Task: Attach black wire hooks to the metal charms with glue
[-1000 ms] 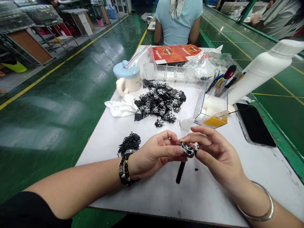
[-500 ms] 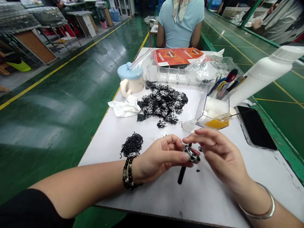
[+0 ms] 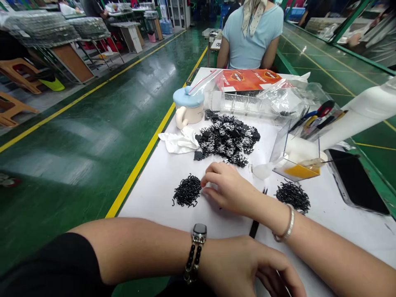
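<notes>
- Two hands of yours are in view; your right hand (image 3: pixel 232 187) reaches across the white tabletop (image 3: pixel 148 206), with its fingertips beside the left pile of black hooks (image 3: pixel 187 190); a picking step seems to be in hand.
- This reach, in my judgement, calls for a fine pinch at the edge of that pile; the hooks look tangled, so more than one could come together.
- Your right fingers are bent, with thumb and forefinger close; I cannot tell if any hook is between them.
- Your left hand (image 3: pixel 236 264) is low in the view, nearer to your body, with the fingers curled down; their tips are hidden, so I cannot tell if it grasps something.
- Hook piles are two; one is beside your right fingertips, and the right pile of black hooks (image 3: pixel 292 196) lies beyond your right forearm, near the clear holder (image 3: pixel 297 173).
- One larger heap of black-and-silver pieces (image 3: pixel 229 136) lies beyond your right hand; its pieces overlap too much for an exact count.
- One black stick (image 3: pixel 254 229) is partly covered by your right forearm; one lidded mug (image 3: pixel 192 112), one crumpled tissue (image 3: pixel 180 141) and one phone (image 3: pixel 357 179) are also on the tabletop.
</notes>
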### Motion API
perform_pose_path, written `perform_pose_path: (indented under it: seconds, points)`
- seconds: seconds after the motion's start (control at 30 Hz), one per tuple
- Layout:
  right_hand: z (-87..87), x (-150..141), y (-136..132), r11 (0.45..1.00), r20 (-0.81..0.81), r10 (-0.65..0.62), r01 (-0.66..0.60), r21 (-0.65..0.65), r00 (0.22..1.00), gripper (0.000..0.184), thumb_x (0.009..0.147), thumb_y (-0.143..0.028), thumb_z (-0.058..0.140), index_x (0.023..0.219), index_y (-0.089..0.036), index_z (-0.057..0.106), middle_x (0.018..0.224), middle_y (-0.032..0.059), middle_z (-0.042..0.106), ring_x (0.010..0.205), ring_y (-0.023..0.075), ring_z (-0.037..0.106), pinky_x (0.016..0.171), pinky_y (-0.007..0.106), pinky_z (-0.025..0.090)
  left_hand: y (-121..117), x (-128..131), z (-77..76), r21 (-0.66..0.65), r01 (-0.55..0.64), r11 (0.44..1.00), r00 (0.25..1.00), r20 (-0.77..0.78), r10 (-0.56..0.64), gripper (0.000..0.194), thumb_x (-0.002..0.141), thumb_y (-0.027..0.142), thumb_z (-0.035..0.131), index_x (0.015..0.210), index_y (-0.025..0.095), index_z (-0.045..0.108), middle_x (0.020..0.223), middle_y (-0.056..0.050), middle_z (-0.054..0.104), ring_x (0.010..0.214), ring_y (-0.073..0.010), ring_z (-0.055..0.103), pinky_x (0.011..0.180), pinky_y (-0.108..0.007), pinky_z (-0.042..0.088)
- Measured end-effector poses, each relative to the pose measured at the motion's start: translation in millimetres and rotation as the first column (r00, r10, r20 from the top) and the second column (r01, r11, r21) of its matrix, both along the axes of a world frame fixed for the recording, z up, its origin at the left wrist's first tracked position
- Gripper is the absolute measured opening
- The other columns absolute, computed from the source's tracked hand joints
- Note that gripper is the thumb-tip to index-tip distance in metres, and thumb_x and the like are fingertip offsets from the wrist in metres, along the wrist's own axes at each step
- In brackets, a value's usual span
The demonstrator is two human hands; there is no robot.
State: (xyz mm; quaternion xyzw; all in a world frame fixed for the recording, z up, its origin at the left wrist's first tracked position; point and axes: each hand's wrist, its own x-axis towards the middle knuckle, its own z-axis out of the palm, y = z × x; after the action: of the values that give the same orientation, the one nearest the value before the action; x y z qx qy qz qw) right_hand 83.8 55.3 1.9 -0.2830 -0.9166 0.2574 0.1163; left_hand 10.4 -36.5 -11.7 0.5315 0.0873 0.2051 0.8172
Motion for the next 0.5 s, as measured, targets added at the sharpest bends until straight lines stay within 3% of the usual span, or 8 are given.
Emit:
perform_pose_path:
  seconds: [0.13,0.27,0.5]
  points:
    - [-5.3,-18,13,1.000,0.046,0.026,-0.027,0.005,0.999,0.007,0.078,-0.013,0.058,0.081,-0.017,0.062,0.090,0.0067,0.055,0.087,0.0209,0.043,0.077,0.036,0.029,2,0,4.1,0.021,-0.024,0.999,1.000,-0.012,0.024,0.019,0.065,0.027,0.058,0.081,0.020,0.050,0.087,-0.004,0.054,0.076,-0.0183,0.061,0.085,-0.034,0.049]
    - [-10.3,-17,19,0.997,0.042,0.070,-0.069,-0.036,0.997,0.004,0.079,-0.014,0.059,0.075,-0.015,0.060,0.084,0.0048,0.055,0.084,0.0186,0.045,0.078,0.035,0.028,2,4,0.5,0.005,-0.044,0.999,0.999,-0.011,0.044,0.022,0.064,0.031,0.059,0.081,0.021,0.049,0.086,-0.005,0.054,0.072,-0.0166,0.057,0.083,-0.035,0.049]
    - [-0.8,-4,21,0.989,-0.156,0.077,-0.095,-0.112,0.985,0.007,0.084,-0.015,0.054,0.077,-0.016,0.056,0.081,0.0019,0.056,0.081,0.0143,0.047,0.079,0.032,0.035,0,6,-6.8,-0.041,-0.058,0.997,0.998,-0.015,0.058,0.025,0.063,0.030,0.062,0.082,0.021,0.050,0.086,-0.004,0.054,0.072,-0.0147,0.055,0.085,-0.033,0.048]
